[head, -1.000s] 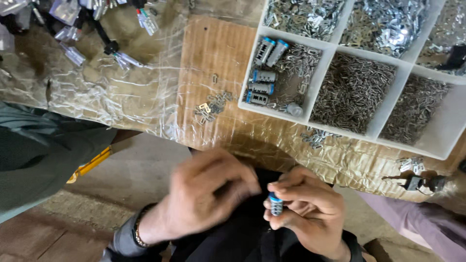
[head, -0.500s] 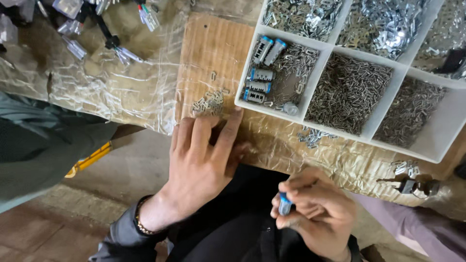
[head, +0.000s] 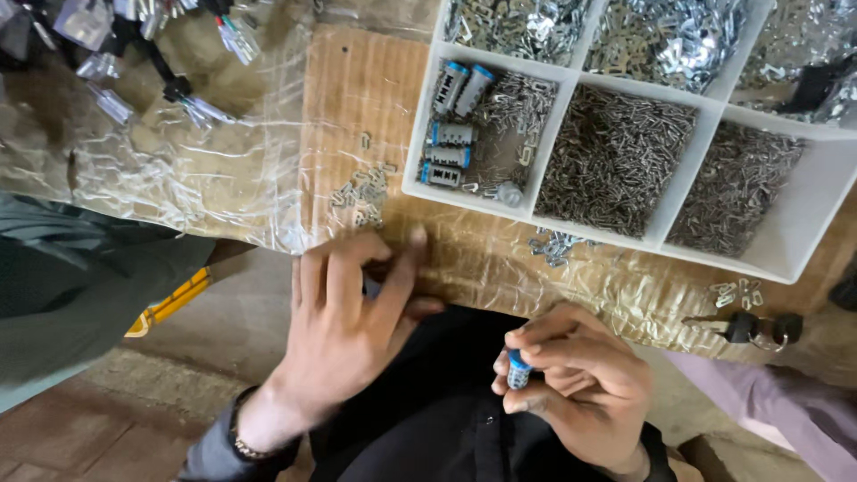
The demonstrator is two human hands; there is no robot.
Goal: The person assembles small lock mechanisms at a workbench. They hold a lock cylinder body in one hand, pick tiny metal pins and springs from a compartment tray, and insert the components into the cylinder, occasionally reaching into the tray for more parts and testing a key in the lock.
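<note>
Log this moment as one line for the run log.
left hand: open, fingers on table edge by loose metal clips | right hand: holds blue-capped lock cylinder | white divided tray: metal parts

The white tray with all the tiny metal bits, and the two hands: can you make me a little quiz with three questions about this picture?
1. True or false: the right hand holds a small cylinder with a blue end.
2. Which hand reaches to the table edge near the loose metal pieces? A) left hand B) right hand
3. Fill in: the other blue-ended cylinders lie inside the white ____.

Key: 1 true; 2 A; 3 tray.
</note>
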